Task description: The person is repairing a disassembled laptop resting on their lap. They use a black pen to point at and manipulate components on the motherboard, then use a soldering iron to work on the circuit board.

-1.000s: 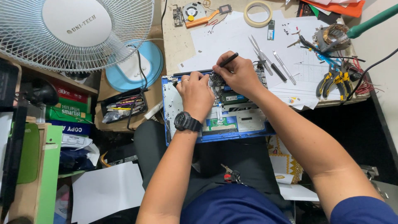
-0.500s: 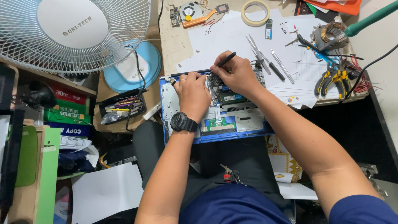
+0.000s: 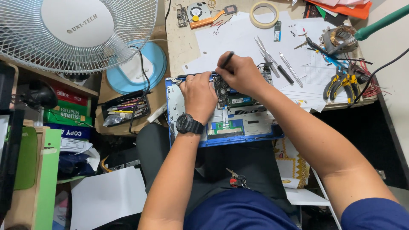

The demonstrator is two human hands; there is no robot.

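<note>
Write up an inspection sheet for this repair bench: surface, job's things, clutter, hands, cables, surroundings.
Surface: wooden desk spread with white paper sheets.
Job's things: opened blue laptop, its circuit boards exposed, at the desk's near edge; thin black tool.
Clutter: tape roll, tweezers, yellow-handled pliers, loose cooling fan part.
Hands: left hand, with a black watch on its wrist, rests on the laptop; right hand holds the thin black tool over the boards.
Cables: black cable at the desk's right; red wires beside the pliers.
Surroundings: white standing fan, black tray of pens, keys on the lap.
</note>
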